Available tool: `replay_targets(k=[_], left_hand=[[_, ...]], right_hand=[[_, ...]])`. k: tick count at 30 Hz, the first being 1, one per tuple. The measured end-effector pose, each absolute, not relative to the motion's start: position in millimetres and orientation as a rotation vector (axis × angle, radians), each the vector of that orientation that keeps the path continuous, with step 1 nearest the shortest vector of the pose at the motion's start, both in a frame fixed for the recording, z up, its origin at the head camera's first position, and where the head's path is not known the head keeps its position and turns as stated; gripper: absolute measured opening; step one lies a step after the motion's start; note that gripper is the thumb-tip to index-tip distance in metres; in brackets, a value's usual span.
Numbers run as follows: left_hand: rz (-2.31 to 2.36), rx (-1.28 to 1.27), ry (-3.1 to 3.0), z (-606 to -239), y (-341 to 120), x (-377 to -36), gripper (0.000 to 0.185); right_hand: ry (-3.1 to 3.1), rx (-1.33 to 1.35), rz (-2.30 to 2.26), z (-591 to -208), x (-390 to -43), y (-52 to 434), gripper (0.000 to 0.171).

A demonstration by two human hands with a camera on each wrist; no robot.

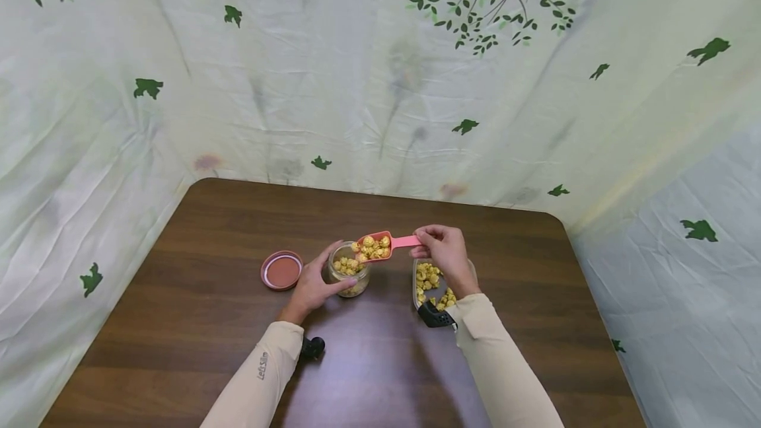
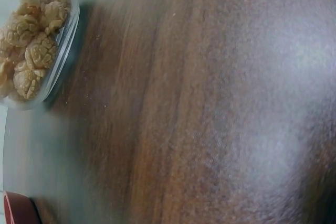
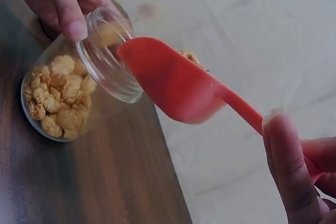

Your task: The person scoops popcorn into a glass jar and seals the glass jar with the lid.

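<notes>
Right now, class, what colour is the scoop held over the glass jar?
The scoop is coral pink, clearest in the right wrist view.

My head camera looks down over both my hands from well back. My right wrist camera sits close beneath the red plastic scoop [image 3: 173, 85], sharing the clear glass jar [image 3: 89, 87] with it; my left wrist camera skims the dark wooden table [image 2: 210, 103].

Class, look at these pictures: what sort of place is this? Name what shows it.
Probably a makeshift recording corner: a leaf-printed sheet hangs round a brown wooden table, which bears only a jar and a tub of popcorn.
</notes>
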State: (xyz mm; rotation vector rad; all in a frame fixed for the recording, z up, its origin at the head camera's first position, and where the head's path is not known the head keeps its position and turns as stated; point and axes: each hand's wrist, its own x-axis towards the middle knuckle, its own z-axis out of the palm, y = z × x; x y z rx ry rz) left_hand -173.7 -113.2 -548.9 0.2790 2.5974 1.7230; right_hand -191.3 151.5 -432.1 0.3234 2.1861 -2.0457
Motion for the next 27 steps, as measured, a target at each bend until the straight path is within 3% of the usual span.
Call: replay_targets(k=[27], left_hand=[[1.718,0.304,2.633,-551,-114,-174,0.086]], right_hand=[[2.486,0.068,-1.868,-420,-186,141,0.018]])
